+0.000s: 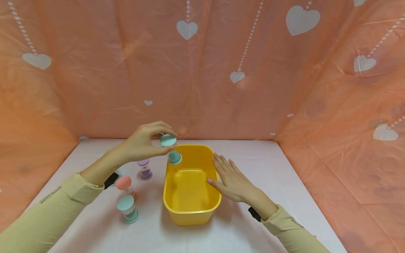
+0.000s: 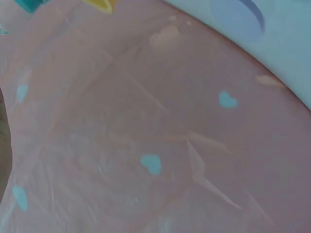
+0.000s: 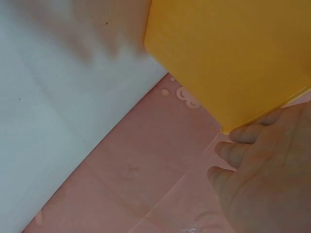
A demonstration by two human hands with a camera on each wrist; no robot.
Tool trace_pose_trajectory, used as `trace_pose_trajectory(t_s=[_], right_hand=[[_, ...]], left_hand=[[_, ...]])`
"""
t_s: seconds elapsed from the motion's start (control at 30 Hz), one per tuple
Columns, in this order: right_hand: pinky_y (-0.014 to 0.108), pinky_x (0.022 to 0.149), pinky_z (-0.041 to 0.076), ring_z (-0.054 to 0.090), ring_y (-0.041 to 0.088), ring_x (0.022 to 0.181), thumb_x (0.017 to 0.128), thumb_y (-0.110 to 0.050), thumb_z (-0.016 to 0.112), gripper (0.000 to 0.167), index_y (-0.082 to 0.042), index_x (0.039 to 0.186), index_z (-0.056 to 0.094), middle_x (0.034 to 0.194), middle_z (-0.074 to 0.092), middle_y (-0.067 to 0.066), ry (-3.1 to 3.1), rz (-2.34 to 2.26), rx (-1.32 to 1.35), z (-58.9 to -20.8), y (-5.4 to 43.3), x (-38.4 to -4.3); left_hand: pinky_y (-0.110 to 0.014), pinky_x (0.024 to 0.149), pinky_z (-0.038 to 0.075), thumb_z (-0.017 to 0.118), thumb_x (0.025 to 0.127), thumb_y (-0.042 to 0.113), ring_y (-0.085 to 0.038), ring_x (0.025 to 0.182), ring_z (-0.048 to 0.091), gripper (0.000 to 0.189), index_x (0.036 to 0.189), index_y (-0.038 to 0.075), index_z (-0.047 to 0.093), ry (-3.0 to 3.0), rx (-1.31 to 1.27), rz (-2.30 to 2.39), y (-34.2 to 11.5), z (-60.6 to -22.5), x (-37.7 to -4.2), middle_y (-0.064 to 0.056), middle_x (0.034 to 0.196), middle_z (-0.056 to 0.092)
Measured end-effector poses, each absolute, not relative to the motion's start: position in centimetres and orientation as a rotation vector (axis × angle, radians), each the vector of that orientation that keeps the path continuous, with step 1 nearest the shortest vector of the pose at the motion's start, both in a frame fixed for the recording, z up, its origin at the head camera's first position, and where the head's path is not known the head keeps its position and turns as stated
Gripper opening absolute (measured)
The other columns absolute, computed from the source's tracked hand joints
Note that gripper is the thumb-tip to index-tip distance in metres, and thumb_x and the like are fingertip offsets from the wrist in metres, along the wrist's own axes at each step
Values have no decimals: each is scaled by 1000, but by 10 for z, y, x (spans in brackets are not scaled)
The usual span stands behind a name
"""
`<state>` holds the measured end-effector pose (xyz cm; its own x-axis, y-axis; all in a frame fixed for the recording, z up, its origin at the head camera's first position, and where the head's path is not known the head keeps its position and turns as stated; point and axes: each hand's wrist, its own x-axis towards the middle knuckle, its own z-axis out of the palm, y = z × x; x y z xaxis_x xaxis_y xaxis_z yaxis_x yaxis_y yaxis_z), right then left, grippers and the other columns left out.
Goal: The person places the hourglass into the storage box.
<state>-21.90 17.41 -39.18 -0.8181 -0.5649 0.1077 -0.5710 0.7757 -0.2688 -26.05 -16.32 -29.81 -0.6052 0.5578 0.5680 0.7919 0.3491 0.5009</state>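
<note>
A teal-capped hourglass (image 1: 174, 157) is pinched between the thumb and fingers of my left hand (image 1: 148, 140), tilted slightly over the back left of the yellow bin (image 1: 193, 212). My right hand (image 1: 232, 181) lies with straight fingers against the bin's right rim, the thumb reaching over it. In the right wrist view those fingertips touch the edge of the yellow wall (image 3: 228, 53). Left of the bin stand a purple hourglass (image 1: 145, 170), a pink one (image 1: 124, 183) and another teal one (image 1: 127, 209). Part of a further pale hourglass is hidden behind my left wrist.
The bin stands on a white-covered table (image 1: 253, 158). Pink sheeting (image 1: 202, 88) printed with white hearts rises at the back and both sides. A black strap (image 1: 110, 180) shows at my left wrist.
</note>
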Motion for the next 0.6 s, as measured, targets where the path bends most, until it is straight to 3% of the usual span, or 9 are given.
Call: trace_pose_trajectory(t_s=[0.3, 0.6], right_hand=[[57, 128, 11, 13, 34, 159, 108, -55, 44, 82, 0, 164, 21, 173, 11, 12, -2945, 443, 929, -392, 174, -220], [58, 128, 11, 12, 33, 159, 108, -58, 41, 83, -1, 164, 20, 174, 10, 11, -2959, 437, 929, -393, 175, -221]], left_hand=[[-37, 90, 60, 87, 84, 7, -17, 101, 66, 34, 115, 9, 76, -2403, -1380, -1098, -123, -313, -281, -1, 114, 70], [-34, 88, 61, 85, 85, 6, -22, 103, 65, 32, 115, 5, 73, -2508, -1508, -936, -98, -334, -304, -6, 115, 70]])
